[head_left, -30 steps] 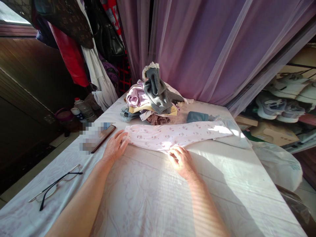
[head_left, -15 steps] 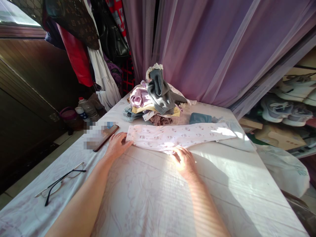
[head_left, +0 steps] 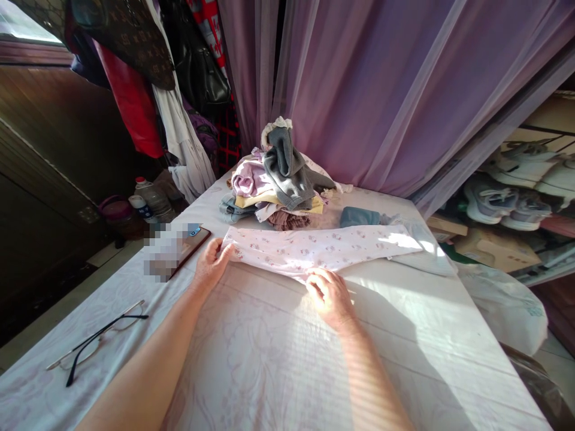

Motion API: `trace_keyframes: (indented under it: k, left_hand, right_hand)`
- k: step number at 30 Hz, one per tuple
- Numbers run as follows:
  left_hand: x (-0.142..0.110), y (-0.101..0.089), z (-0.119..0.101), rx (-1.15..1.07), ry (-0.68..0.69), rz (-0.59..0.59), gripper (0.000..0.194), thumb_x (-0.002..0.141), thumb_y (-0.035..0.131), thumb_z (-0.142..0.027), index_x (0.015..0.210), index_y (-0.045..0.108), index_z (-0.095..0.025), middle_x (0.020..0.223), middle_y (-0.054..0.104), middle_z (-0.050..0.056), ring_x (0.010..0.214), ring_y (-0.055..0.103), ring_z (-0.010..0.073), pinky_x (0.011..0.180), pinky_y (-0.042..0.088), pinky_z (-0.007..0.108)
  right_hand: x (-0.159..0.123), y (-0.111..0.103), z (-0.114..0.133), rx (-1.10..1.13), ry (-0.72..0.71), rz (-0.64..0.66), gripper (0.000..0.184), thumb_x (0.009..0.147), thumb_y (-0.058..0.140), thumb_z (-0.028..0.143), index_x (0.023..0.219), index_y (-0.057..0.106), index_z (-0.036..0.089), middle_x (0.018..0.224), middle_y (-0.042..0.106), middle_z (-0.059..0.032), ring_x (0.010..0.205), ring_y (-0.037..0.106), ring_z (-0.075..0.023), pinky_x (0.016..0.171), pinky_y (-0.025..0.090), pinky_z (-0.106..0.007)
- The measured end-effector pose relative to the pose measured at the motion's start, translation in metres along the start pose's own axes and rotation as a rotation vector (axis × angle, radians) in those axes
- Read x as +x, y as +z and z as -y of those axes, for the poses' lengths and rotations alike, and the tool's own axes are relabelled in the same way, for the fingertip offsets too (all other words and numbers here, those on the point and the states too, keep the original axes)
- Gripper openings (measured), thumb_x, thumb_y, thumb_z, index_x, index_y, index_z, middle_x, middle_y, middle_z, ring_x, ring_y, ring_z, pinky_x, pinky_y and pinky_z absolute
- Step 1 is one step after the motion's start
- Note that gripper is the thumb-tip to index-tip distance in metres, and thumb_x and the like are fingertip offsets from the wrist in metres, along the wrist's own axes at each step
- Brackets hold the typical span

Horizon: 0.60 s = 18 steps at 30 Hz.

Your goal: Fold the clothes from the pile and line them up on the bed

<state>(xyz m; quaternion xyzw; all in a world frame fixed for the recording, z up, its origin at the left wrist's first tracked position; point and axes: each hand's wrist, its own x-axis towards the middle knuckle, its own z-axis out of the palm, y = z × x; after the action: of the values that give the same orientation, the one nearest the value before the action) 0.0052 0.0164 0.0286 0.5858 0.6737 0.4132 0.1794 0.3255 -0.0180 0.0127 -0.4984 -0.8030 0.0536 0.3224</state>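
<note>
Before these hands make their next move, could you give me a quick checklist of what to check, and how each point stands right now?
1. Left hand at the printed garment: ok, it is at the left end.
2. Right hand at the garment: ok, its fingertips are at the near edge.
3. Both hands gripping firmly: cannot tell, the fingertips are partly hidden.
4. Garment clear of other cloth: not ok, its right end overlaps a pale cloth.
5. Phone clear of the garment: ok, it lies just left of it.
6. Glasses clear of the garment: ok, they lie apart, nearer the person.
</note>
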Motion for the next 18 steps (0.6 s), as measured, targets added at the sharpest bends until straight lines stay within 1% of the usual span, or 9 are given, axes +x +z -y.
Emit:
trace_keyframes:
  k: [2,4,6,7,9,11,14,16,18]
  left_hand:
    - [0.002,0.0,0.002,0.096,-0.012,-0.012,0.036,0.084,0.047,-0.053,0.097,0.06,-0.022,0.073,0.062,-0.002,0.071,0.059,0.0168,0.071,0.047,0.027]
    - [0.004,-0.002,0.002,0.235,0.002,0.006,0.038,0.082,0.051,-0.048,0.108,0.061,-0.021,0.063,0.058,-0.004,0.07,0.061,0.0192,0.078,0.047,0.031]
    - [0.004,-0.003,0.001,0.355,0.029,0.043,0.046,0.081,0.052,-0.043,0.12,0.059,-0.021,0.059,0.058,-0.005,0.076,0.064,0.023,0.088,0.045,0.037]
    - [0.004,-0.004,0.0,0.393,0.037,0.057,0.049,0.08,0.053,-0.04,0.125,0.057,-0.021,0.061,0.06,-0.004,0.082,0.065,0.0247,0.093,0.044,0.039]
    - [0.003,-0.006,-0.002,0.434,0.033,0.062,0.053,0.077,0.054,-0.034,0.128,0.056,-0.022,0.074,0.068,0.0,0.093,0.065,0.0273,0.097,0.042,0.042]
    - [0.001,-0.006,-0.003,0.447,0.043,0.048,0.054,0.074,0.055,-0.028,0.128,0.056,-0.023,0.095,0.072,0.005,0.103,0.063,0.0292,0.099,0.041,0.044]
    - [-0.002,-0.004,0.0,0.438,0.115,0.006,0.054,0.072,0.053,-0.022,0.126,0.059,-0.023,0.122,0.067,0.009,0.117,0.058,0.0309,0.102,0.041,0.044]
    - [-0.003,-0.002,0.002,0.415,0.142,-0.008,0.053,0.073,0.052,-0.021,0.125,0.059,-0.023,0.129,0.064,0.009,0.122,0.055,0.0306,0.104,0.041,0.044]
    - [-0.003,-0.001,0.004,0.386,0.126,0.001,0.049,0.077,0.051,-0.024,0.124,0.06,-0.024,0.128,0.066,0.008,0.121,0.056,0.0299,0.104,0.041,0.044]
  right_hand:
    - [0.001,-0.006,0.002,0.016,-0.018,0.054,0.016,0.086,0.053,0.019,0.08,0.065,0.027,0.104,0.071,-0.0058,0.101,0.064,-0.0255,0.091,0.048,-0.043]
    - [0.0,-0.01,0.003,0.012,-0.034,0.105,0.013,0.081,0.056,0.017,0.074,0.063,0.026,0.103,0.07,-0.0062,0.1,0.063,-0.0253,0.09,0.048,-0.042]
    - [0.0,-0.01,0.003,-0.002,-0.035,0.133,0.011,0.078,0.059,0.017,0.069,0.061,0.024,0.104,0.07,-0.0062,0.099,0.062,-0.0252,0.09,0.047,-0.042]
    - [0.0,-0.008,0.004,-0.007,-0.03,0.14,0.011,0.078,0.06,0.018,0.068,0.061,0.023,0.104,0.069,-0.006,0.099,0.062,-0.0248,0.09,0.046,-0.042]
    - [-0.001,-0.006,0.004,-0.002,-0.018,0.132,0.011,0.078,0.06,0.018,0.069,0.062,0.022,0.103,0.069,-0.0059,0.098,0.061,-0.0241,0.09,0.045,-0.042]
    - [-0.002,-0.003,0.003,0.03,-0.012,0.104,0.008,0.077,0.059,0.017,0.073,0.063,0.022,0.1,0.07,-0.0057,0.097,0.061,-0.0232,0.089,0.044,-0.04]
    - [-0.002,-0.002,0.002,0.086,-0.008,0.066,0.009,0.077,0.057,0.017,0.079,0.063,0.023,0.097,0.07,-0.005,0.098,0.061,-0.0219,0.09,0.043,-0.037]
    - [-0.002,-0.001,0.001,0.094,0.003,0.049,0.008,0.079,0.057,0.019,0.083,0.063,0.023,0.095,0.07,-0.0044,0.096,0.062,-0.0217,0.09,0.043,-0.036]
    - [-0.003,0.0,0.0,0.084,0.011,0.035,0.005,0.081,0.058,0.022,0.085,0.061,0.023,0.094,0.07,-0.0039,0.094,0.062,-0.0219,0.089,0.043,-0.036]
